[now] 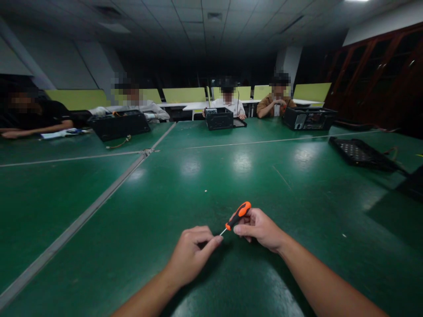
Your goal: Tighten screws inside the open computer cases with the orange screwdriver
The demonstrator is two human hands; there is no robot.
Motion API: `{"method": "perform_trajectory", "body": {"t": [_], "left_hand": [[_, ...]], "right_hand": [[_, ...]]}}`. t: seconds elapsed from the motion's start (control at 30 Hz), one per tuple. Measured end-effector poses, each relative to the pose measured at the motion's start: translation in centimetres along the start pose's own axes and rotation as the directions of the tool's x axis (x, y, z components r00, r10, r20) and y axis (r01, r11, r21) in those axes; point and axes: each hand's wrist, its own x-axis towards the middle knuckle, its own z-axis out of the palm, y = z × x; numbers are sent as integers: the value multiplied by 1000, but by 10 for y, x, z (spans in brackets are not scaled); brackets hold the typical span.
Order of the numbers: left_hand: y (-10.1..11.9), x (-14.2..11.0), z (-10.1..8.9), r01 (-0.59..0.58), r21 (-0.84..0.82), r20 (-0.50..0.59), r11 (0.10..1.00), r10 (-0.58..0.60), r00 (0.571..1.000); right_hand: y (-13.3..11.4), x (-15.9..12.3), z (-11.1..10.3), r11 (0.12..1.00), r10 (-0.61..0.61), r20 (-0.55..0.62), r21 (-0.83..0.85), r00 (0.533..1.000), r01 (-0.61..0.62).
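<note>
An orange-and-black screwdriver [238,215] is held at a slant above the green table, its handle pointing up and to the right. Thumb and fingers of my left hand [193,253] pinch the thin metal shaft near its end, so the tip is hidden. On the handle side, my right hand [261,230] has its fingers curled behind the handle, with the thumb close to the lower end of the grip. Both hands are over the near middle of the tabletop.
The green table [158,198] has a pale seam [82,220]. Across it, several people sit by black computer cases, one at left [120,125], one in the middle [220,119] and one at right [309,119]. A dark perforated panel [360,152] lies at the right.
</note>
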Motion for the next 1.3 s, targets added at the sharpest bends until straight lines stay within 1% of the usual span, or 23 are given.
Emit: {"method": "perform_trajectory", "body": {"t": [0.13, 0.33, 0.5, 0.6, 0.77, 0.9, 1.17, 1.3], "left_hand": [[2, 1, 0, 1, -18, -8, 1000, -1, 1000], [-3, 0, -1, 33, -56, -84, 998, -38, 996], [-1, 3, -3, 33, -90, -48, 995, -38, 998], [2, 4, -3, 29, -85, -35, 996, -32, 999], [-1, 3, -4, 40, -73, -100, 997, -47, 994], [-3, 0, -4, 31, -78, -124, 996, -41, 991], [1, 2, -3, 41, -77, -31, 996, -43, 999], [-1, 2, -2, 22, -47, 15, 999, -21, 1000]], "right_hand": [[0, -1, 0, 1000, -16, 3, 8, 1000, 16], [-2, -4, -1, 999, -24, -8, -41, 1000, 23], [0, -3, 0, 999, -35, -26, 29, 999, 36], [1, -2, 0, 999, -28, -25, 26, 999, 29], [-1, -4, 1, 1000, -18, -32, 7, 999, 18], [-5, -6, 1, 1000, -11, -26, -25, 1000, 10], [1, -2, 0, 999, -24, -31, 23, 999, 25], [-1, -3, -1, 1000, -19, -19, -17, 1000, 19]]}}
